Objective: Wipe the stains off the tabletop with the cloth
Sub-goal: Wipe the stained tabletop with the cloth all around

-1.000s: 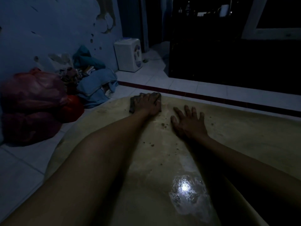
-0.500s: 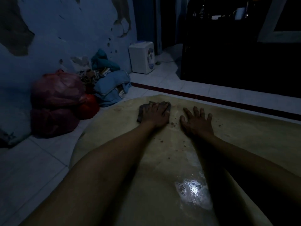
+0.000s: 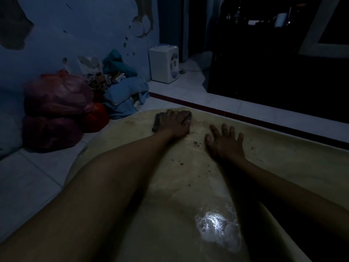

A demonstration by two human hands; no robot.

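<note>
Near the far edge of the yellowish worktop (image 3: 283,167), a dark cloth (image 3: 156,123) was pressed flat under the left hand (image 3: 174,123). The fingers (image 3: 186,118) of that hand were laid over the cloth, spread and slightly bent, with its left and far edges showing past them; the cloth was pinned beneath the palm rather than gathered up. Just to the right, apart from the cloth, the right hand (image 3: 225,141) was set palm down on the bare surface, its fingers (image 3: 224,128) splayed wide and holding nothing. Between and nearer than the two hands, brown crumbs (image 3: 196,143) and small specks were scattered over the worktop, and dull smears could be made out on the surface. Closer to the camera, a wet patch (image 3: 217,224) was lit by a bright glare. Both forearms were stretched forward across the surface. On the tiled floor (image 3: 28,182) to the left, red plastic bags (image 3: 56,103) and a pile of blue fabric (image 3: 124,91) were heaped against a peeling blue wall (image 3: 75,25), and a white water dispenser (image 3: 164,63) was stood farther back. The room was dim, so finer detail could not be told.
</note>
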